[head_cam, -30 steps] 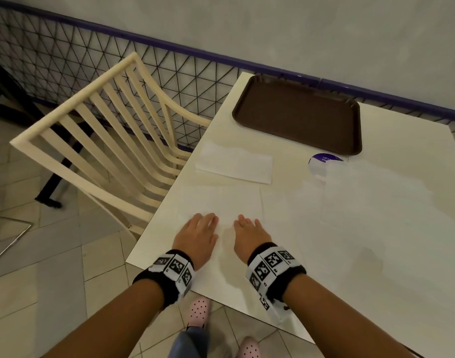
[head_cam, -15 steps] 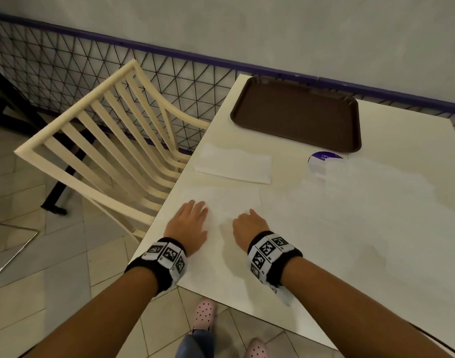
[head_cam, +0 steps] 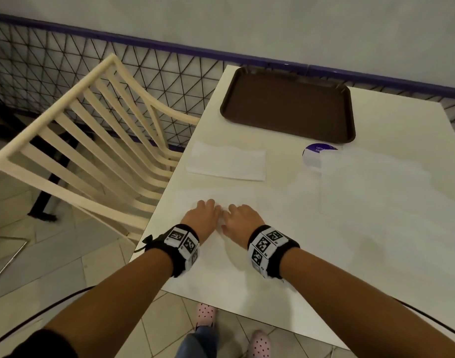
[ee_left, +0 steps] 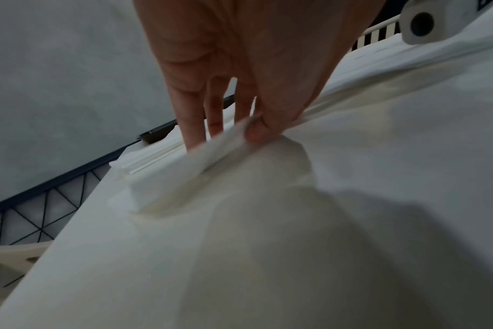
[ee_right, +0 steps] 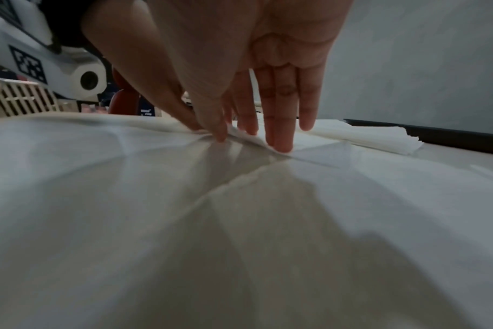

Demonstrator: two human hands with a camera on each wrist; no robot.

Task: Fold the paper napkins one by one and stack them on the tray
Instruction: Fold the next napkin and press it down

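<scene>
An unfolded white napkin [head_cam: 221,257] lies flat on the near left part of the table. Both hands meet at its middle. My left hand [head_cam: 207,205] pinches a raised ridge of the napkin [ee_left: 220,151] between thumb and fingers. My right hand [head_cam: 233,210] pinches the same ridge [ee_right: 211,135] with thumb and index, its other fingers straight and touching the paper. A stack of folded napkins [head_cam: 226,162] lies just beyond the hands. The brown tray [head_cam: 288,104] sits bare at the table's far edge.
More unfolded napkins [head_cam: 371,192] spread over the table's right half, partly covering a purple round sticker [head_cam: 316,148]. A cream slatted chair [head_cam: 92,140] stands against the table's left side. A wire fence [head_cam: 66,65] and wall run behind.
The hands lay flat and apart on the napkin; they have slid together and now pinch up its middle.
</scene>
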